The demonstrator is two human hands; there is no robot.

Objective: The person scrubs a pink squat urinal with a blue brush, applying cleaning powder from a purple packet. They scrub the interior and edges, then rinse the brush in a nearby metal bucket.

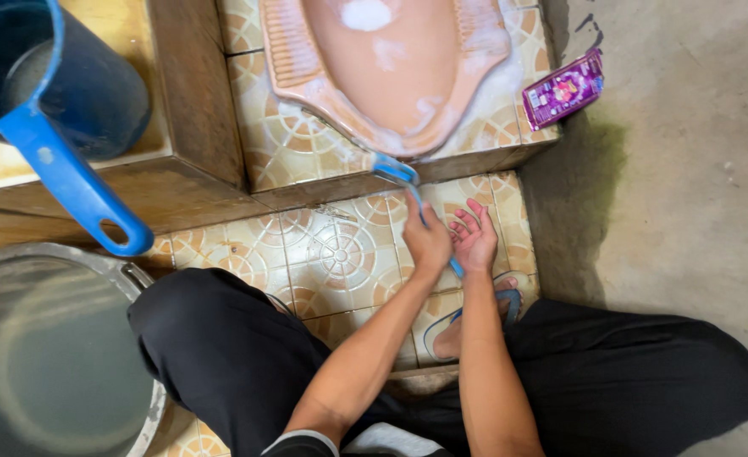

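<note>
1. The left hand (427, 241) is closed around the slim blue handle of a brush (408, 190), fingers wrapped over it and knuckles up. The right hand (474, 237) lies open beside it, palm up and fingers spread, with the tail of the handle running across the heel of the palm; it touches but does not clasp.

2. The brush head sits up and away from the grip, at the front lip of the pink squat toilet pan (386, 72), where soapy foam lies on the ceramic and on the patterned tiles (340, 254) around it.

3. Slipping is the likeliest trouble, in my judgement: the handle is thin, only one hand truly holds it, and suds are close by. A wet grip could let the brush twist or slide out.

4. The head rests right at the edge of the raised step; a hard push could skid it off the rim and bring the knuckles against the tile.

5. Splashing foam could reach the sandalled foot (467, 326) just below the grip.

6. Both forearms come in from below and converge at the handle, the left crossing inward from the knee, the right almost straight; the wrists sit close together, low over the lower tiles.

7. Farther off: a purple packet (563, 89) to the upper right, a blue dipper (60, 161) and a metal basin of water (44, 355) to the left.
</note>
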